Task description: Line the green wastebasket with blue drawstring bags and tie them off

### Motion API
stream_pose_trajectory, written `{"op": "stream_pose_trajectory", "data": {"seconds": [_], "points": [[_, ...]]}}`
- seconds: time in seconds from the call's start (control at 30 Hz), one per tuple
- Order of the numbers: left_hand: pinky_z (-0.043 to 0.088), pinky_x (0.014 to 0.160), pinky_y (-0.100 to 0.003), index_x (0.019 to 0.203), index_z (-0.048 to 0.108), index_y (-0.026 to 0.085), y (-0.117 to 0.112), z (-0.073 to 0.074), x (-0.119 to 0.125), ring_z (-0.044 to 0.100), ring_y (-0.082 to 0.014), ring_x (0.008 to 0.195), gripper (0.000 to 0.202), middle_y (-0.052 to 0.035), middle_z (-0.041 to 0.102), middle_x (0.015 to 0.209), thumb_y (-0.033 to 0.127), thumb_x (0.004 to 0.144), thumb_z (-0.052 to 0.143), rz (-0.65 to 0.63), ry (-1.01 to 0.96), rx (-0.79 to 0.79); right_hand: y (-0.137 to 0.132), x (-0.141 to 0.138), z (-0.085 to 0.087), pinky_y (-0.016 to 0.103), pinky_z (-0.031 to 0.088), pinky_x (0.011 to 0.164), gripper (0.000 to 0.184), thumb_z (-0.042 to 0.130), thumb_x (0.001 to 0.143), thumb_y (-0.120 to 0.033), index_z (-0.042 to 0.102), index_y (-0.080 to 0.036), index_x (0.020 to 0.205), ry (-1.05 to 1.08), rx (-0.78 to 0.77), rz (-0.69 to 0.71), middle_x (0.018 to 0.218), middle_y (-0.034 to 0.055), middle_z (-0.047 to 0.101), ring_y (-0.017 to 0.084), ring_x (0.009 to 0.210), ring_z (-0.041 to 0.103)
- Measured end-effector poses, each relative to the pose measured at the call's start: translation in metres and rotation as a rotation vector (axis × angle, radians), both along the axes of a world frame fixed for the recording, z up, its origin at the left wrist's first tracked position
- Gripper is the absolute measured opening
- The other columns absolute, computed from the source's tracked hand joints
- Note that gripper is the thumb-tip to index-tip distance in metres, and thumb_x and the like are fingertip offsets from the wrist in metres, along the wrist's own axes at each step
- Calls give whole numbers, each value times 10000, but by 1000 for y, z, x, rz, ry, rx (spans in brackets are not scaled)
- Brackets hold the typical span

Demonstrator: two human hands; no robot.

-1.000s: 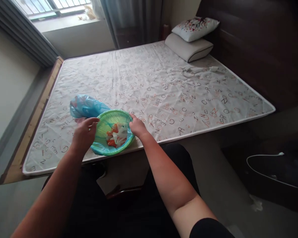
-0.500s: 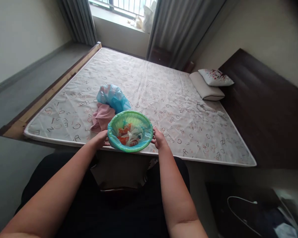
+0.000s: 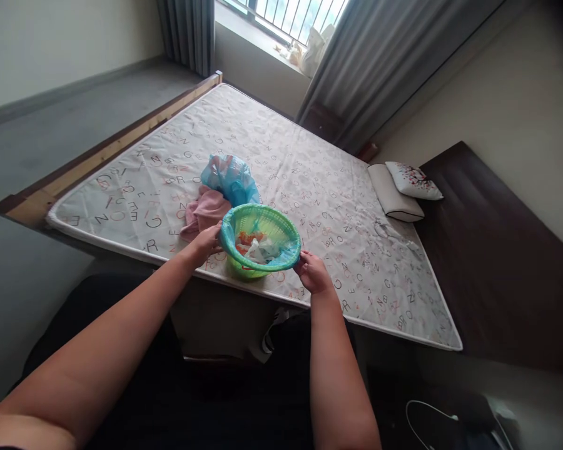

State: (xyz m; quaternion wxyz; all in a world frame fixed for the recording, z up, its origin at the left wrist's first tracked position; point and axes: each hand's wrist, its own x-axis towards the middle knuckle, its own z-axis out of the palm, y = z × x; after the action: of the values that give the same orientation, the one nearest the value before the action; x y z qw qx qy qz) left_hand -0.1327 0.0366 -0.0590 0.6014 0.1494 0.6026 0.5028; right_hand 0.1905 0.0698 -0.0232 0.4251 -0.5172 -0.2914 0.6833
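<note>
A green plastic basket (image 3: 263, 219) lined with a blue bag stands near the front edge of the mattress (image 3: 309, 187), with orange and white scraps inside. My left hand (image 3: 206, 240) grips its left rim and the blue liner. My right hand (image 3: 313, 273) is closed on the right rim, pinching the liner's edge. Just behind the basket lie a pink cloth (image 3: 204, 209) and a crumpled blue plastic bag (image 3: 229, 178).
Two pillows (image 3: 401, 190) lie at the head of the bed beside a dark headboard (image 3: 497, 250). A wooden bed frame edge (image 3: 112, 147) runs along the left. Curtains and a window are at the back. A white cable (image 3: 431, 415) lies on the floor at the right.
The view has swung left and tilted, so the bed looks rotated. Both hands stayed on the basket's rim; the pink cloth, hidden a second ago, shows behind it.
</note>
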Motion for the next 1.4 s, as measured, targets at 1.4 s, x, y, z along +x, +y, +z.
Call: {"op": "stream_pose_trajectory", "data": {"seconds": [1.4], "points": [[537,608,-278,873,683,151,-28,37,50,683,-173,650,245,-90,735,851,317,752,816,-84,153,22,9,-12,18,313,661,780,91,629,915,-168,676,-196,843,52,-97,70,817,27,741,156,767,709]]}}
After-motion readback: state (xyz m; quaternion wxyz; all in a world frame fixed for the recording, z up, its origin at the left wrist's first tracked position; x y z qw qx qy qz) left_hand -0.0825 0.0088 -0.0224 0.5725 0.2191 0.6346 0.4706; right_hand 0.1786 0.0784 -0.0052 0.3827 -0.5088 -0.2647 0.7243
